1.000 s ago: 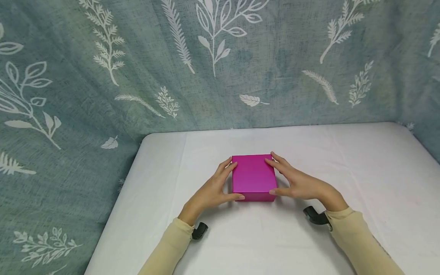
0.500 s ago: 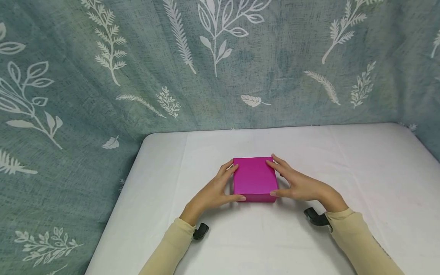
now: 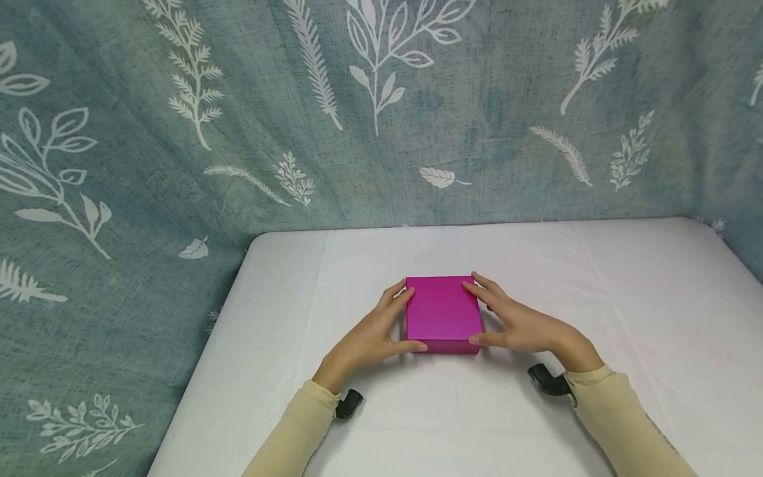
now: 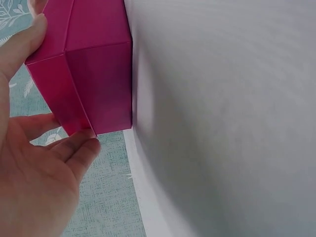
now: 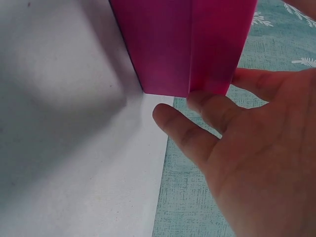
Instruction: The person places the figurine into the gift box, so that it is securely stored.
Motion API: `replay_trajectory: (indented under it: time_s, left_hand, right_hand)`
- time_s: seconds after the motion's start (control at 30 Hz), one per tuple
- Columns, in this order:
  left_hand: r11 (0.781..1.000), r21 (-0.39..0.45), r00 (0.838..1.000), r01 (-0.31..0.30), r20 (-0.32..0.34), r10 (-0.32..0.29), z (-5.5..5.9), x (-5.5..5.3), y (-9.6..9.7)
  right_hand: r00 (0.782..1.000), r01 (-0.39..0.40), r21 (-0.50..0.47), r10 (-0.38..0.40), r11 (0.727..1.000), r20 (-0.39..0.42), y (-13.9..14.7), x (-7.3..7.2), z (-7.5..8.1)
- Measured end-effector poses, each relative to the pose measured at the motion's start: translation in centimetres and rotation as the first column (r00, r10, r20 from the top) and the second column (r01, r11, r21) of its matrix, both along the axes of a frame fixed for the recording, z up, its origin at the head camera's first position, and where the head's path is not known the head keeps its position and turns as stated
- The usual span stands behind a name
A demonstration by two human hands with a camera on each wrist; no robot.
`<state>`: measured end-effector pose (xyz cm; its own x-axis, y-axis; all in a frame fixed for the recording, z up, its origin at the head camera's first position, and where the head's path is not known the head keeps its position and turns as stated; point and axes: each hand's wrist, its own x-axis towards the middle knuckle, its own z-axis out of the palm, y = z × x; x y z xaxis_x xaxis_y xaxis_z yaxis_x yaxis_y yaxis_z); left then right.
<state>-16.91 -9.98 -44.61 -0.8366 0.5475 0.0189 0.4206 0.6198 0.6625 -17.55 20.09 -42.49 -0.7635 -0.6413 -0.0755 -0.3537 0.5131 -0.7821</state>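
A magenta box [image 3: 444, 308] with a lid sits on the white-covered table, its smooth top facing up. My left hand [image 3: 372, 331] holds its left side, thumb at the front face and fingers toward the far left corner. On the opposite side my right hand [image 3: 518, 321] holds the box the same way, with one fingertip over the top edge. In the left wrist view, a seam runs along the box's side [image 4: 98, 89], and fingertips touch near it. The right wrist view shows fingertips [image 5: 200, 98] at the far end of the box. What the box contains is hidden.
The white table [image 3: 286, 298] has rounded far corners. Behind it and along the left hangs a blue-green curtain [image 3: 250, 86] with white leaf prints. Dark wrist-worn devices [image 3: 548, 379] stick out at both sleeves.
The head view has shifted slightly. Box and hands sit a little lower in it, and both hands keep the same hold.
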Motion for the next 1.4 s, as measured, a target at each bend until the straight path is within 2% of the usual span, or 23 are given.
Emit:
replay_trajectory:
  time_s: [0.3, 0.67, 1.13, 1.4]
  left_hand:
    - [1.000, 0.025, 1.000, -0.011, 0.017, 0.011, -0.21, -0.02, -0.15]
    - [1.000, 0.019, 0.999, -0.018, 0.040, 0.017, -0.16, -0.26, 0.09]
    - [1.000, 0.023, 0.999, -0.011, 0.034, 0.010, -0.11, -0.28, 0.09]
    - [1.000, 0.021, 1.000, -0.012, 0.023, 0.012, -0.15, -0.26, 0.05]
  right_hand:
    - [0.999, 0.001, 0.030, 0.000, 1.000, -0.040, -0.04, 0.00, -0.35]
    - [1.000, 0.004, 0.024, -0.004, 1.000, 0.004, 0.11, 0.14, -0.25]
    - [1.000, -0.022, 0.004, 0.022, 1.000, -0.009, 0.19, -0.02, -0.49]
    - [1.000, -0.009, 0.023, 0.009, 1.000, 0.005, 0.26, 0.09, -0.36]
